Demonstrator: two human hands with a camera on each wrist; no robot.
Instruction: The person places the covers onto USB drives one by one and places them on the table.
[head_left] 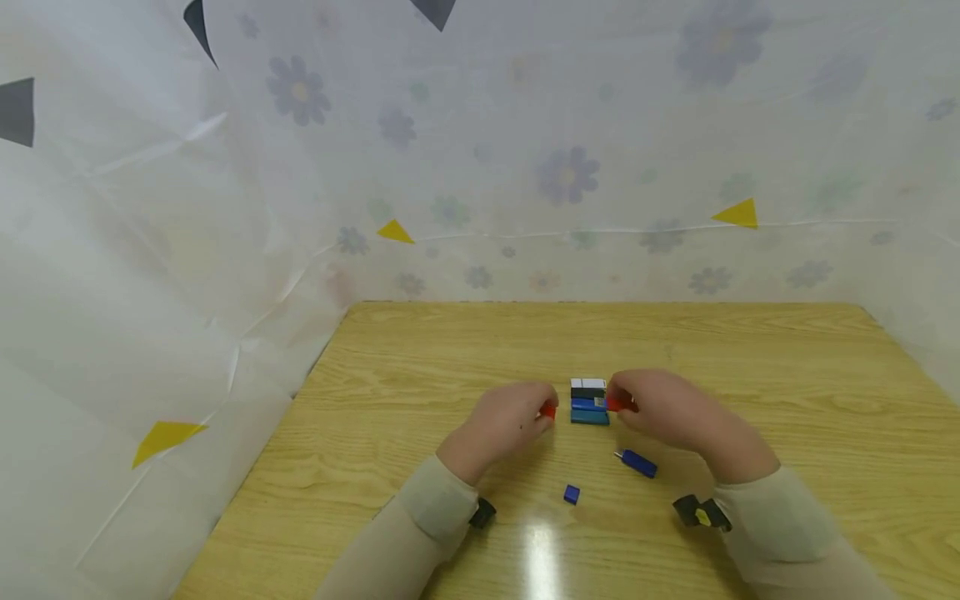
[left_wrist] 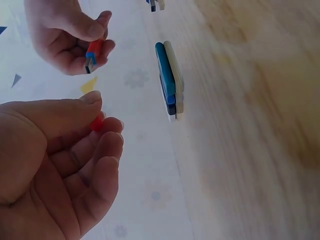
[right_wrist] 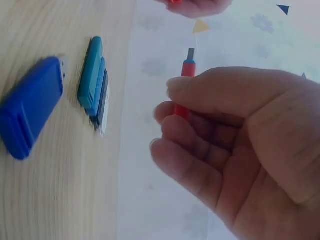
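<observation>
My right hand [head_left: 671,408] pinches a red USB flash drive [right_wrist: 188,69] between thumb and fingers, its metal plug bare and pointing towards the other hand. Opposite it, my left hand [head_left: 510,421] holds a small red cap [left_wrist: 96,123] at the fingertips, mostly hidden by thumb and fingers. Cap and drive are apart, both above the table. Between the hands in the head view lies a row of flash drives: a teal one [head_left: 590,418] nearest me, then a blue one, a dark one and a white one [head_left: 588,383], side by side.
Nearer to me on the wooden table [head_left: 420,350], a dark blue flash drive [head_left: 639,463] lies with its plug bare. A small blue cap [head_left: 572,494] sits to its front left. White flowered sheeting [head_left: 480,150] hangs behind the table and at its sides.
</observation>
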